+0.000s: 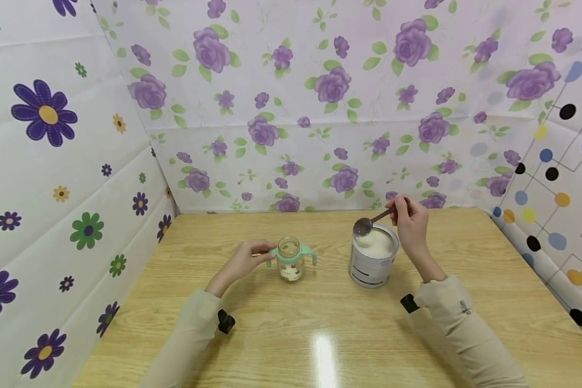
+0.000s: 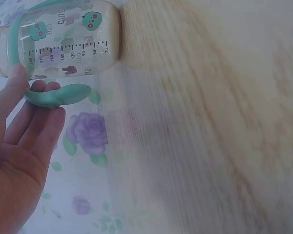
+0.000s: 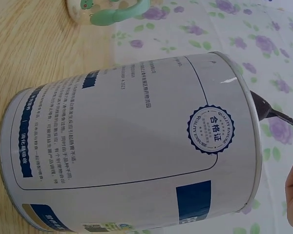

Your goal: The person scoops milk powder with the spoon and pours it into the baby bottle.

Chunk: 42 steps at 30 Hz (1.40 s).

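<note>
Sleeves: my two beige cuffs lie nearest the camera, one each side of the bottle (image 1: 291,260), with a black wrist camera clipped at each.
Counter: pale wood (image 1: 320,334) with a glare spot on my side of the bottle; flowered sheets stand behind it and to both sides.
Left hand: my left hand (image 1: 244,260) is just left of the bottle, fingers (image 2: 39,86) hooked round its mint handle (image 2: 56,95), thumb laid on the glassy wall.
Bottle: upright on the counter, open at the top, a little white powder in the bottom. I judge it light and stiff, its smooth wall slippery, so the handle loop is the surer hold.
Tin: a powder tin (image 1: 372,257) stands right of the bottle, apart from it, lid off, nearly full of white powder. I judge it heavier and steady; it would want a grip round its wall.
Right hand: my right hand (image 1: 409,221) is right of the bottle, above the tin's far rim, fingers pinched on the spoon's stem.
Spoon: metal spoon (image 1: 365,226), bowl over the tin's near-left rim; thin, hard, slick, best held far up the stem. Whether it carries powder I cannot tell.
</note>
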{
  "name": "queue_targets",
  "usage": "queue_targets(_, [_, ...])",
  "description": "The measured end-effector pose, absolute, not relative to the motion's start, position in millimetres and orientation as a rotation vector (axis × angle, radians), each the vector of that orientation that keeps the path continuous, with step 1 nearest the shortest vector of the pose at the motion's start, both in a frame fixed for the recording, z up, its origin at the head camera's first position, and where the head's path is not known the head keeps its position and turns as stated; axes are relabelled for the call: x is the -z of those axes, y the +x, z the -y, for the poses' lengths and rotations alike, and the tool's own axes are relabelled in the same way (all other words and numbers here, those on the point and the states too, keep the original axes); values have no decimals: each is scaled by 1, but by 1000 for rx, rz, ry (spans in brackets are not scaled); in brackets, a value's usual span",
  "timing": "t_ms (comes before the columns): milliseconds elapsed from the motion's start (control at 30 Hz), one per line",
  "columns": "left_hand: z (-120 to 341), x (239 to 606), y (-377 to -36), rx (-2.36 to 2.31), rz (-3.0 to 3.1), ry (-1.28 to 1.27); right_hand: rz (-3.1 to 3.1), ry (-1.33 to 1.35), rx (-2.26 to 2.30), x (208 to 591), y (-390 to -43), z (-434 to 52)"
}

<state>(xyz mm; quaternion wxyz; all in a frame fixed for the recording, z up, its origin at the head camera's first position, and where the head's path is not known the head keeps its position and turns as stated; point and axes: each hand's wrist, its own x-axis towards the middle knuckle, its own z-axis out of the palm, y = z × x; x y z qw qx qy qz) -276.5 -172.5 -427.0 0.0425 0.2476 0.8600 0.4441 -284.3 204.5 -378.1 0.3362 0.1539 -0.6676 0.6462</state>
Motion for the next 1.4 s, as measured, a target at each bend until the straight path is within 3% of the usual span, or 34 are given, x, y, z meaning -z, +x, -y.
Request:
queue_targets(633, [173,427,-277,-1364,-2630,756,1830,356,-1405,381,-282,-200])
queue_targets(1033, [172,427,-277,-1367,-2639,753,1804,537,-1119,380,-283,-196])
queue_targets(1400, [173,427,-277,-1347,-2636,760,1807,592,-1126,380,-282,-195])
